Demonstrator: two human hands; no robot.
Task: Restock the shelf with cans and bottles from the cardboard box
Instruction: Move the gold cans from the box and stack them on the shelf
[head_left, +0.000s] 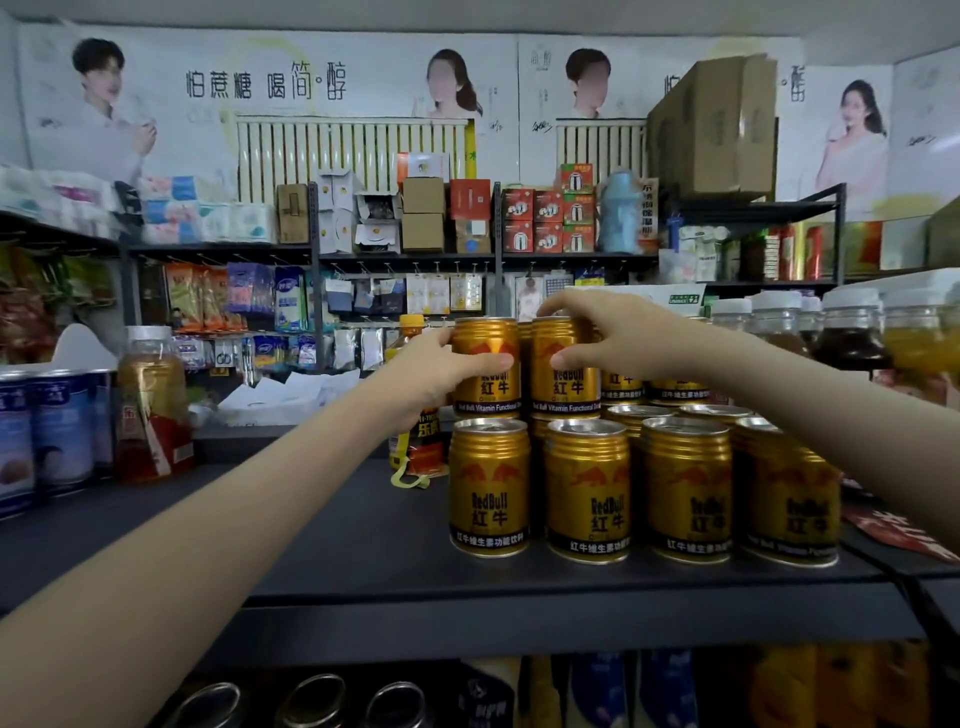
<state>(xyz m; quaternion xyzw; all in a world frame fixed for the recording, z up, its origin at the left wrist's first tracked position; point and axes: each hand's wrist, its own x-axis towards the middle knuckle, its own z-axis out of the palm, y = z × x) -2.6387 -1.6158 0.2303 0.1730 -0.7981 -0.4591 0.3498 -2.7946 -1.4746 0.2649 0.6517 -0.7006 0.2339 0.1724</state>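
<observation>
From the head view, my left hand (441, 374) has its grip closed round a gold Red Bull can (485, 387). The thumb lies across the can's front just above the label text, and the fingers wrap out of sight behind its left side. My right hand (618, 338) has its grip closed on a second gold can (563, 389), with the thumb pressed to the front and the fingers curled over the top rim. Both grips are narrow, each filled by its can.

The two held cans stand upright, side by side and so close that I cannot tell whether they touch. They sit at the left end of an upper tier, directly above the front row of gold cans (587, 488). I cannot tell whether their bases already rest on the lids below or sit a hair above them. More upper-tier cans (623, 387) show behind my right wrist.

The front row stands four across near the front edge of the dark shelf (337, 545), towards its right end, with its labels facing me. A yellow bottle (415, 452) stands behind my left hand. At the shelf's left end are an amber bottle (150, 410) and blue cans (52, 426). White-capped jars (847, 332) fill the far right.
</observation>
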